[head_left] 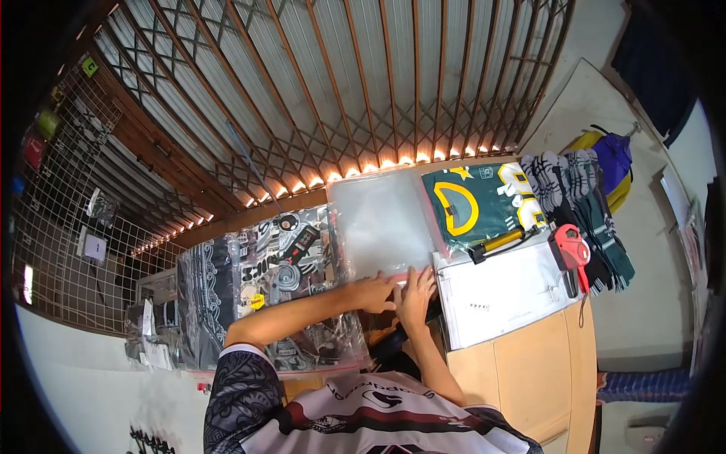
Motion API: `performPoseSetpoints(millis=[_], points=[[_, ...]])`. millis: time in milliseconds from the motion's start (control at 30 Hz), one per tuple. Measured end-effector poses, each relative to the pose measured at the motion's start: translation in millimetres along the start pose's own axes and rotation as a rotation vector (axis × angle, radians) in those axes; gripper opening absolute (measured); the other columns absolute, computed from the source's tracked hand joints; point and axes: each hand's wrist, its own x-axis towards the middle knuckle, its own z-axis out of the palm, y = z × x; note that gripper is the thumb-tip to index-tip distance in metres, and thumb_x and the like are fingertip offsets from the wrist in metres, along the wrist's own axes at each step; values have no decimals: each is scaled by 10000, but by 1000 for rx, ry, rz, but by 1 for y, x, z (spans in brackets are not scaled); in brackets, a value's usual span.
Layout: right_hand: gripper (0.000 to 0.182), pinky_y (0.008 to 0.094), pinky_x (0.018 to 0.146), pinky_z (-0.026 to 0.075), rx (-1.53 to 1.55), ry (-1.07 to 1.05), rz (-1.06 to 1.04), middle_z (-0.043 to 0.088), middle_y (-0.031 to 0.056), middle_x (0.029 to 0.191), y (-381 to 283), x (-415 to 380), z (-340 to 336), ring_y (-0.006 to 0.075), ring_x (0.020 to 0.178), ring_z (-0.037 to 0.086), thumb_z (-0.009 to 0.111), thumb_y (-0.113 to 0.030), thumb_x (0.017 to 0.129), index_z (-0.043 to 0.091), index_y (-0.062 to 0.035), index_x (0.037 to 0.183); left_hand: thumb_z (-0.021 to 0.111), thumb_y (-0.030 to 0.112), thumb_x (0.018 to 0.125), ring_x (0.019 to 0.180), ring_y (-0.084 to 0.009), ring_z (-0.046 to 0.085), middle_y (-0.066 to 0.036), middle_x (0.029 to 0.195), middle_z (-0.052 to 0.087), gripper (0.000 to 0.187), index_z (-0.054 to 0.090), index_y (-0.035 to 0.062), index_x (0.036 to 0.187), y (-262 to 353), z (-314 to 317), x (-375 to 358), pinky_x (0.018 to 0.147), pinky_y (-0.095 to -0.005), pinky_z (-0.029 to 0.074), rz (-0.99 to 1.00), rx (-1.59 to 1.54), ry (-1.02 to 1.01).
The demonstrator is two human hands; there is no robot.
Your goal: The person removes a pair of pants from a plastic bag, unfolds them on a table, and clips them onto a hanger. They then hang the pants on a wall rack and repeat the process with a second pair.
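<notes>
Left hand, right hand at clear bag, nearside.

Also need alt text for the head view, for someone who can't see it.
Left hand and right hand meet at the near edge of a clear plastic bag. Bagged patterned fabric lies to its left; a folded green garment, white sheets and a red tool to its right. A folding metal gate stands behind.
</notes>
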Motion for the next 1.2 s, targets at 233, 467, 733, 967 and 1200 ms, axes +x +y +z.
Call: performPoseSetpoints(millis=[233,467,733,967,1200], points=[[577,682,1121,320,77,-74,10,382,360,1521,-7,-97,-19,547,1397,378,706,-194,896,510,14,1398,599,373,1006,1386,-457,467,-314,1549,401,696,359,14,1552,75,-9,-136,1157,-469,397,422,-260,355],[383,484,946,534,204,-59,194,697,278,1165,-7,-243,-16,442,1090,672,697,-136,902,651,34,1242,668,299,1015,1266,-289,621,-175,1441,586,634,424,23,1531,105,123,-245,1048,-398,508,467,-872,259],[356,370,861,580,244,-134,514,757,211,1048,16,-427,1,292,959,756,721,-128,889,690,43,1200,674,427,992,1290,-340,591,-229,1464,518,701,431,59,1536,89,323,-312,1005,-421,531,140,-914,310],[346,330,802,584,219,-106,823,774,163,974,93,-561,9,203,844,740,719,-125,860,708,50,1158,678,457,972,1299,-379,570,-260,1469,515,741,439,13,1515,97,358,-330,1067,-442,477,113,-641,267],[337,315,694,587,566,226,1178,771,146,908,131,-721,-36,194,725,739,698,-150,858,715,39,1137,656,401,982,1369,-411,500,-263,1478,524,686,454,-7,1495,194,334,-297,1141,-451,403,344,-280,260]])
